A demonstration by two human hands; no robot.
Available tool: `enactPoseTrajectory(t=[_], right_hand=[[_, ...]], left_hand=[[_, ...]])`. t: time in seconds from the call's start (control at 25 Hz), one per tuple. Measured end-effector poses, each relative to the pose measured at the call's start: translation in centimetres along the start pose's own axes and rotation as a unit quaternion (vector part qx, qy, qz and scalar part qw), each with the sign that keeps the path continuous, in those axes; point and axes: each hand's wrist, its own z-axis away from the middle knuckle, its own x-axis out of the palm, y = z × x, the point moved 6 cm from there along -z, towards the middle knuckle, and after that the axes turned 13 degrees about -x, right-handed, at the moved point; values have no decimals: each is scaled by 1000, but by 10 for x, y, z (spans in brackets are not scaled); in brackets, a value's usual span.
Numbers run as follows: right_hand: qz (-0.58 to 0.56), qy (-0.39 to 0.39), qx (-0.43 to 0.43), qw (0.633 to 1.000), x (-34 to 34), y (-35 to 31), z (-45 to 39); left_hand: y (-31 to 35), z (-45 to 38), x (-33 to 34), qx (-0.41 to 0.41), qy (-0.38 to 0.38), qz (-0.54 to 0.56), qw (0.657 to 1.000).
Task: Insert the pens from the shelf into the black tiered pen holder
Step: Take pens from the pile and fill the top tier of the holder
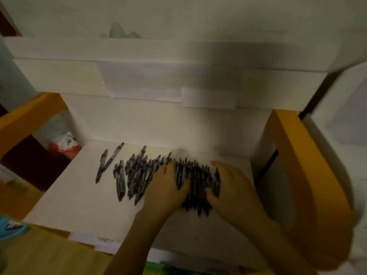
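Two bare hands gathering a heap of slim dark pens on a white shelf.

The left hand and right hand flank the right part of the heap, fingers laid over the barrels and thumbs curled inward, cupping a bundle between them. Looser pens fan leftward; two lie apart. Smooth orange side panels frame the matt shelf. The image is blurred.
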Motion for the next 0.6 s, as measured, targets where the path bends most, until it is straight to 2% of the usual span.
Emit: enactPoseTrajectory(t=[0.16, 0.32, 0.6], right_hand=[[21, -3, 41, 999, 6, 2, -1], [33, 14, 76, 996, 9, 6, 1], [32, -5, 90, 995, 20, 4, -5]], left_hand=[[-7, -30, 30, -63, -44, -74, 994], [-6, -42, 44, -77, -66, -174, 980], [-7, -53, 48, -81, -140, -180, 970]])
